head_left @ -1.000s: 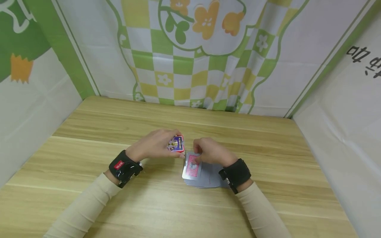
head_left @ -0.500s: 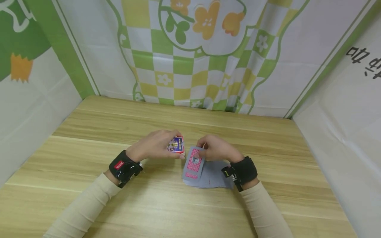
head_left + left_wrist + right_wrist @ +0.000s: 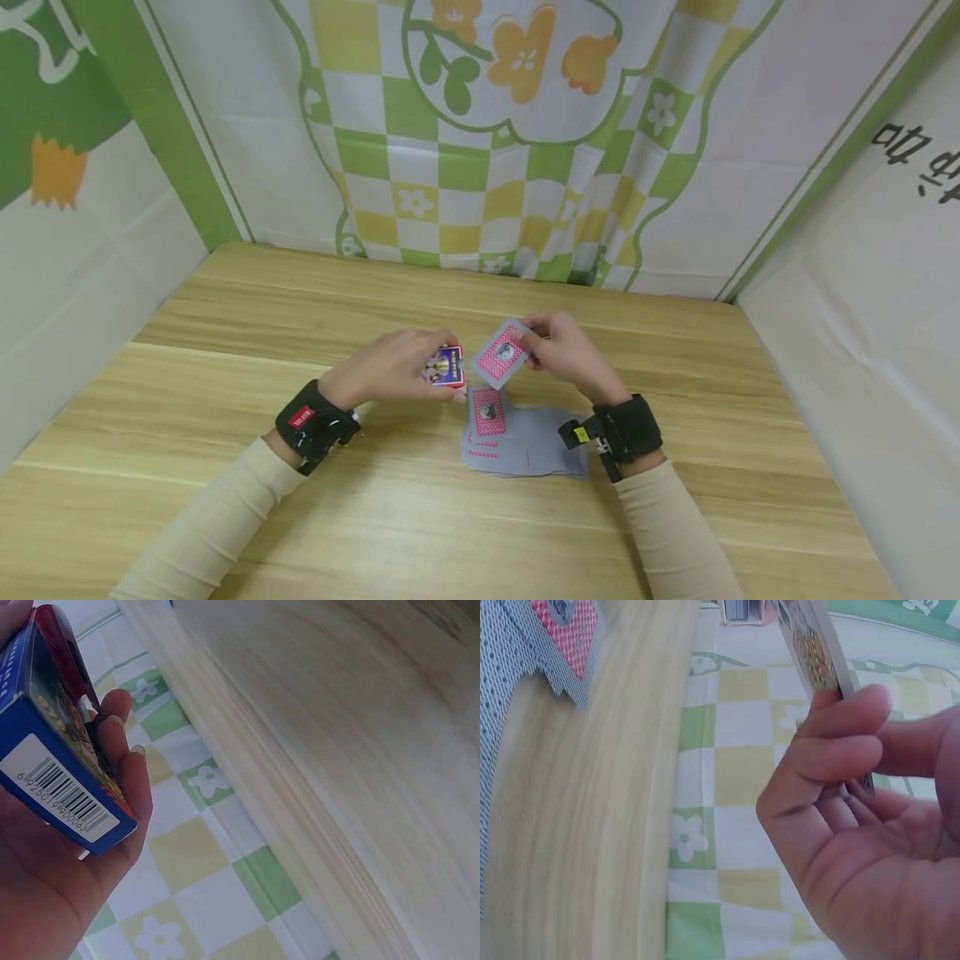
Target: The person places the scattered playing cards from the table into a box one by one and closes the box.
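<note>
My left hand (image 3: pixel 390 364) grips a small card box (image 3: pixel 447 367) between thumb and fingers above the table. The box is blue with a red edge, and its barcode end shows in the left wrist view. My right hand (image 3: pixel 566 350) pinches a playing card (image 3: pixel 501 353), tilted, its red patterned back up in the head view. In the right wrist view the card's colourful face (image 3: pixel 814 656) shows beside the curled fingers. The held card is just right of the box. Below lies a spread of playing cards (image 3: pixel 547 442), with a red-backed card (image 3: pixel 489 414) on top at its left end.
A light wooden table (image 3: pixel 360 517) bears the cards. Behind it hangs a green, yellow and white checked curtain (image 3: pixel 461 204). White fabric walls stand at the left and right. In the right wrist view, the box's open end (image 3: pixel 742 610) appears at the top.
My right hand has lifted the card off the spread, moving it away from me and tilting it. Another red-backed card is now uncovered below. My left hand and the box have barely moved.
</note>
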Motion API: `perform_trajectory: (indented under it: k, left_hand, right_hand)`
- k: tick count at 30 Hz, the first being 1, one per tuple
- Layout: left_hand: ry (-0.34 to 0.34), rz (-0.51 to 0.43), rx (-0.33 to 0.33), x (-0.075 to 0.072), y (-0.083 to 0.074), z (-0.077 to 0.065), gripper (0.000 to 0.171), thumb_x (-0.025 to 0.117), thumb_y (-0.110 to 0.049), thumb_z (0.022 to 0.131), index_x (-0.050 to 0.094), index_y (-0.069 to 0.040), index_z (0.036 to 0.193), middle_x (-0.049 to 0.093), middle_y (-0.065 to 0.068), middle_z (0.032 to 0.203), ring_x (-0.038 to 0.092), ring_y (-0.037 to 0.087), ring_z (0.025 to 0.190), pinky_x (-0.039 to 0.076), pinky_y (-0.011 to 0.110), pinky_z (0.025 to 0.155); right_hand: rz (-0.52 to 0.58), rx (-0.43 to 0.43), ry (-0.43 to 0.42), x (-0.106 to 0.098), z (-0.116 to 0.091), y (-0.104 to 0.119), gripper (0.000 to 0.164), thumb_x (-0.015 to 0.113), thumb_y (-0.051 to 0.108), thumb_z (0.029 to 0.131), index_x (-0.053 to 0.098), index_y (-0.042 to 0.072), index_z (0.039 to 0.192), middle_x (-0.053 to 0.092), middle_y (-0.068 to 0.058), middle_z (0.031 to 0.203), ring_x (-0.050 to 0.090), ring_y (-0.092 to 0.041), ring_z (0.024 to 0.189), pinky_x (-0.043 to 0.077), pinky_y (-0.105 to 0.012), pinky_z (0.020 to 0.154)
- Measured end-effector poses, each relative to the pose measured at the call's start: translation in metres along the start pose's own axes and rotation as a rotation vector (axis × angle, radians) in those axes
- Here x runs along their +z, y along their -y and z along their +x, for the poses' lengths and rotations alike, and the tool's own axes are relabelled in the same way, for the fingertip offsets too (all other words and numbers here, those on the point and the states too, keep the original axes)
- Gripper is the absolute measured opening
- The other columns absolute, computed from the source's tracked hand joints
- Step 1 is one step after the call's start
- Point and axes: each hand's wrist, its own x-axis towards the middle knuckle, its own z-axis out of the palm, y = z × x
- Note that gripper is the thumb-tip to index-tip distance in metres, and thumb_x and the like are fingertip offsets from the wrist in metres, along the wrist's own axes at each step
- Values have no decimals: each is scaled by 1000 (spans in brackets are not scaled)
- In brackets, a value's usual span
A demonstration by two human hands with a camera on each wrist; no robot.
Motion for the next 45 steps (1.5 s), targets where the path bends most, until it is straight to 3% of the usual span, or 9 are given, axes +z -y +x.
perform_trajectory:
  k: [4,9,15,21,26,31,38,42,45]
  left_hand:
    - [7,-6,-6,1,-1,0,71,81,-62,84,63,-12,131,69,-4,93,61,7,78,51,25,67]
    - [6,-30,-14,0,-3,1,74,81,-62,84,62,-9,133,69,-2,94,61,7,77,50,25,66]
    - [-4,-39,-16,-2,-5,0,74,83,-61,83,62,-9,132,69,-3,94,61,7,78,51,25,67]
    - [-11,-51,-26,-1,-5,1,75,81,-62,85,61,-8,133,70,-3,93,62,7,75,51,24,65]
    - [-15,-40,-15,-1,-5,1,75,81,-62,85,61,-8,133,70,-2,95,61,8,77,51,25,66]
    - [-22,-40,5,1,-3,1,74,81,-62,84,62,-9,132,71,-1,97,61,7,79,51,25,67]
    - [-19,-46,38,2,-6,1,71,83,-60,83,62,-12,131,71,-2,98,62,8,81,52,25,70]
    - [-10,-30,0,1,-5,1,77,81,-63,84,60,-9,135,70,-2,95,61,8,78,51,25,68]
    - [-10,-12,-13,1,-4,1,79,79,-65,84,60,-9,135,69,-2,93,60,8,77,50,25,67]
  right_hand:
    - [46,-11,-26,5,3,-3,30,53,11,109,64,-7,130,71,-12,96,60,-11,70,55,-27,69]
    - [87,-3,-29,13,6,-2,27,57,8,107,59,-7,129,75,-21,102,71,-16,69,63,-42,75]
    - [145,26,-8,23,3,1,25,57,7,106,49,-6,126,74,-25,99,77,-24,69,63,-56,80]
    - [232,54,-17,36,-1,3,22,55,7,107,46,-6,122,70,-27,102,77,-23,68,63,-55,81]
    - [117,61,38,44,0,0,22,63,15,105,54,-3,115,73,-22,97,74,-18,67,64,-46,73]
    - [52,44,46,43,-1,-3,18,61,11,105,66,-3,114,71,-13,94,71,-17,75,63,-43,75]
    - [-51,-34,45,49,2,-5,14,68,16,100,76,5,98,70,0,86,60,-12,75,49,-26,67]
    - [-11,-37,23,44,3,-8,20,62,15,104,76,0,105,70,-6,89,63,-17,78,53,-30,71]
    - [-166,-52,50,40,5,-13,18,67,15,102,75,3,112,73,-10,98,68,-21,88,55,-31,75]
